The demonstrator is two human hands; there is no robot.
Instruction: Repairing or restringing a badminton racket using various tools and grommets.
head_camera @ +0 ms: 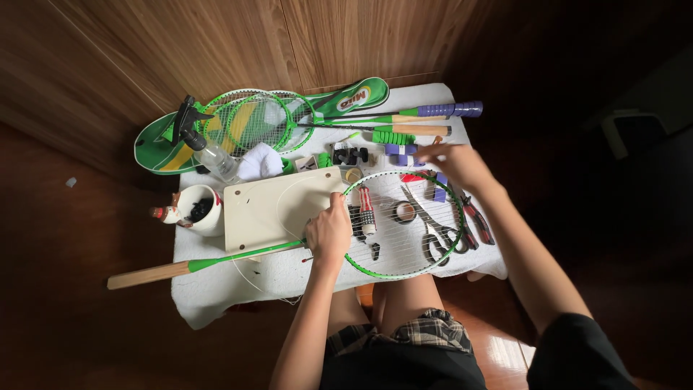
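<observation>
Knees and plaid shorts sit lowest in the head view, tucked under the edge of a small table covered in white cloth

Left hand is clamped on the racket, at the left side of its green hoop where the shaft joins. Racket lies flat on the table, head right, wooden grip poking off the left edge. Hoop is only partly strung, loose string trailing off below the shaft

Right hand hovers over the hoop's top right rim, fingers spread and motion-blurred. Can't tell if it touches or holds anything

Seen through the strings: scissors, tape roll, red-and-white tool, small black clamps. Red-handled pliers just outside the hoop on the right

Cream board lies under the hoop's left edge. White mug holding dark bits sits left of the board, a small figurine touching it

Back of the table: two more rackets on a green cover, spray bottle lying across them, white cloth wad, purple grip and green grip. Floor and wall are dark wood
</observation>
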